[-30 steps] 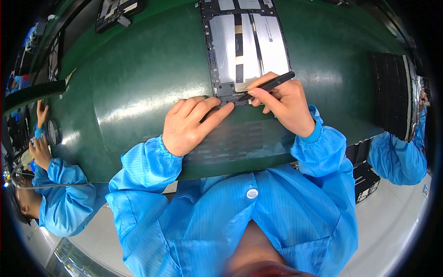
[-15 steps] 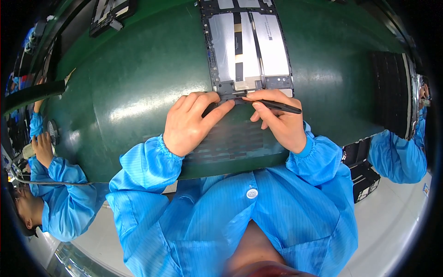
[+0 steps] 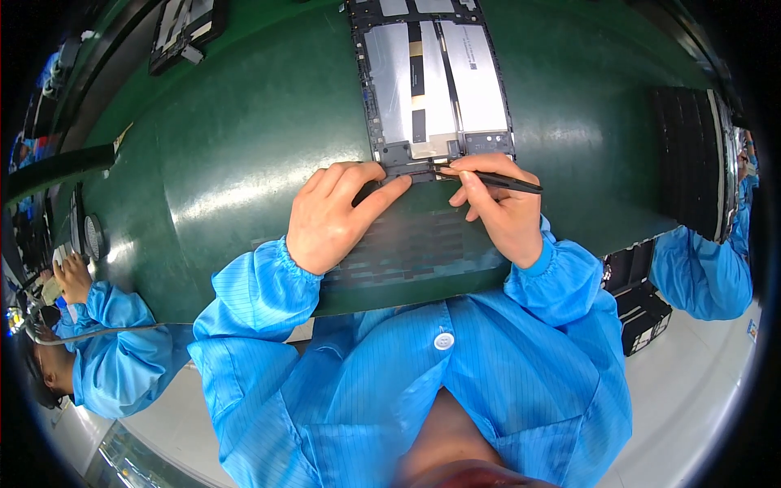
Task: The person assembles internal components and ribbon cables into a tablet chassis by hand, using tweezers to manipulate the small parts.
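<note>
An opened tablet with silver battery cells and a black frame lies upright in front of me, its near end between my hands. My left hand grips that near left corner, the thumb along the near edge and the fingers curled at the side. Pinched in my right hand are black tweezers, pointing left. Their tips reach the near edge of the tablet, close to my left thumb. What lies between the tips is too small to make out.
A green mat covers the bench. Another opened tablet lies at the far left. Black stacked trays stand at the right edge. To the left a co-worker in a blue sleeve sits by the bench; another blue sleeve shows at right.
The tweezers and my right hand have shifted slightly right along the tablet's near edge. My left hand stays nearly in place. The co-worker's hand at left has come lower.
</note>
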Motion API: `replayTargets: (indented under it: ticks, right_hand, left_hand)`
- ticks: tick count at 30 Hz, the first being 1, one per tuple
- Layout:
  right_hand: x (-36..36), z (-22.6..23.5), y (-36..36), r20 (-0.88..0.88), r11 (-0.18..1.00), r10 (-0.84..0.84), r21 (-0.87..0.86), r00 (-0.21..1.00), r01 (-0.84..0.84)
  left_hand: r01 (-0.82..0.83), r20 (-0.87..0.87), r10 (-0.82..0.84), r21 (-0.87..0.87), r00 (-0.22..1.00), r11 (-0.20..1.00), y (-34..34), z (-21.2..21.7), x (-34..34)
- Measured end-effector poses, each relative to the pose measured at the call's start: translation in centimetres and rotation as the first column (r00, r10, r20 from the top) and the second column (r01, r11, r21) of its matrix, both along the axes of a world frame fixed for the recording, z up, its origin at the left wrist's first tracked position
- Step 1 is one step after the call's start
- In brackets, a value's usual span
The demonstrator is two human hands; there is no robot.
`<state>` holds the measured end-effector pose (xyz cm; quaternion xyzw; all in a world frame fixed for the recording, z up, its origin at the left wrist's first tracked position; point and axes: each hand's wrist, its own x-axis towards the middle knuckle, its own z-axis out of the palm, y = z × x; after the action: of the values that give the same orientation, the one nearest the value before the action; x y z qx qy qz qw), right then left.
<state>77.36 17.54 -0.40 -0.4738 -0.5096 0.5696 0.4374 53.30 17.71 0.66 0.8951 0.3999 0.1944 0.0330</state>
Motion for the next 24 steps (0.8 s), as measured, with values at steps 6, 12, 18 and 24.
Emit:
replayTargets:
  ticks: [6, 12, 18, 24]
  right_hand:
    - [0.5, -0.1, -0.1, -0.01, 1.0, -0.002, 0.007, 1.0, 0.002]
    - [-0.2, -0.2, 0.2, 0.038, 0.977, 0.124, 0.168, 0.992, -0.129]
    - [-0.4, -0.4, 0.6, 0.19, 0.914, 0.184, 0.328, 0.964, -0.239]
    - [-0.3, -0.5, 0.4, 0.261, 0.866, 0.164, 0.424, 0.951, -0.266]
  left_hand:
    - [0.001, 0.004, -0.001, 0.019, 1.0, 1.0, -0.1, -0.1, -0.1]
    - [0.041, 0.035, -0.042, 0.041, 0.998, 0.998, -0.3, 0.5, -0.4]
    - [0.036, 0.06, -0.039, 0.038, 0.997, 0.999, -0.2, 0.4, -0.4]
    - [0.041, 0.054, -0.044, 0.049, 0.998, 0.998, -0.3, 0.5, -0.3]
